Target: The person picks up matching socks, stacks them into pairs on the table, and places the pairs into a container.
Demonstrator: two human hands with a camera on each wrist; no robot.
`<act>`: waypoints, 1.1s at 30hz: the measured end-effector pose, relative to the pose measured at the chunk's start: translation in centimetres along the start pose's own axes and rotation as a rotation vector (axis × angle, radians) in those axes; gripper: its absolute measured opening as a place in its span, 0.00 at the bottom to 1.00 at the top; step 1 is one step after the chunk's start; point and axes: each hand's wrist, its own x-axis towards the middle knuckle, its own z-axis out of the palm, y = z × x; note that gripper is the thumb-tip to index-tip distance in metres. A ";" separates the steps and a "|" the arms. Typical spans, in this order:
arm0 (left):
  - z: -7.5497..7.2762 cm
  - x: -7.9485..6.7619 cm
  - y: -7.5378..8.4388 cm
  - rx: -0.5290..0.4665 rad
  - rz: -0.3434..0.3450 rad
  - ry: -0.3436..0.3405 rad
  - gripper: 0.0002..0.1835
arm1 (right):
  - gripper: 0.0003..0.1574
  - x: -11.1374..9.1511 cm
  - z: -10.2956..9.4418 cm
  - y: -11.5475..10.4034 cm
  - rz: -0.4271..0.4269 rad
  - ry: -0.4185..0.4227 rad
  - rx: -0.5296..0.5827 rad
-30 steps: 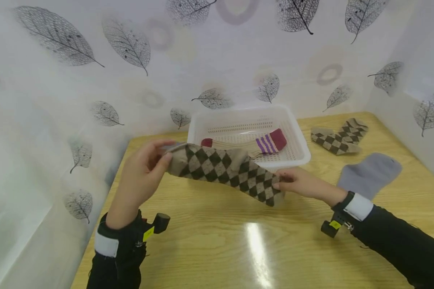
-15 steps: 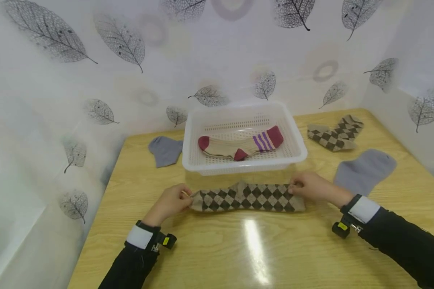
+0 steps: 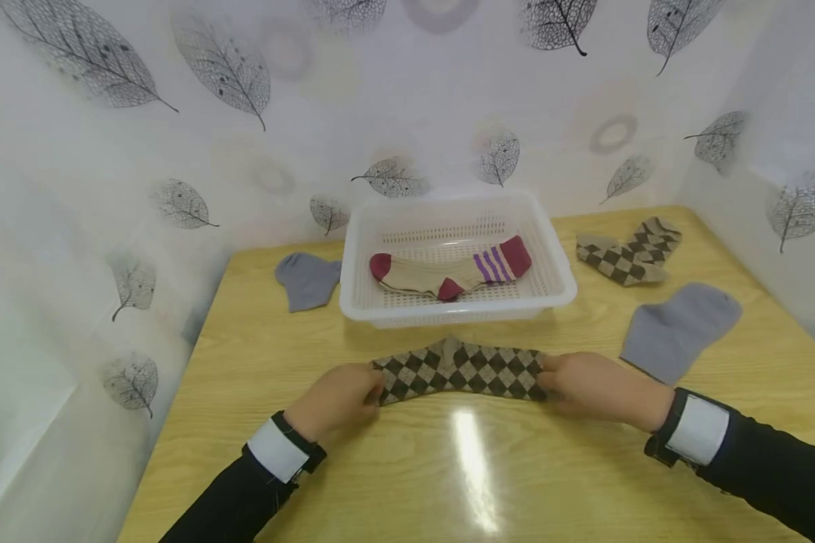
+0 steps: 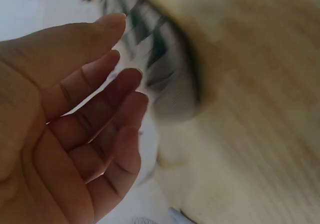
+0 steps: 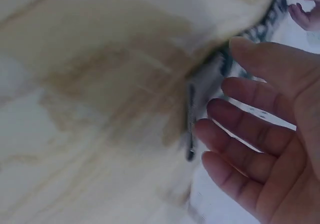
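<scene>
A beige and dark argyle sock (image 3: 462,371) lies stretched crosswise on the table in front of the basket, its middle bump pointing toward the basket. Over its left end is my left hand (image 3: 339,400); the left wrist view shows that hand (image 4: 85,129) with loosely bent fingers, thumb apart from them, and the toe of the sock (image 4: 175,96) just beyond. At the other end is my right hand (image 3: 601,388). In the right wrist view its fingers (image 5: 250,129) are spread and relaxed beside the sock's blurred cuff (image 5: 200,91), pinching nothing.
Behind the sock stands a white perforated basket (image 3: 458,315) holding beige socks (image 3: 424,276) with red toes and purple stripes. One grey sock (image 3: 307,280) lies left of it. Another argyle sock (image 3: 628,253) and a larger grey sock (image 3: 679,328) lie on the right.
The argyle sock, held up by both hands a second ago, came down flat on the table. Both hands have since loosened from its ends, and the left hand moved slightly right.
</scene>
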 end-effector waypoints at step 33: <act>-0.3 0.8 -1.2 -0.476 -0.311 0.201 0.09 | 0.17 0.1 -0.9 4.6 0.642 0.032 1.044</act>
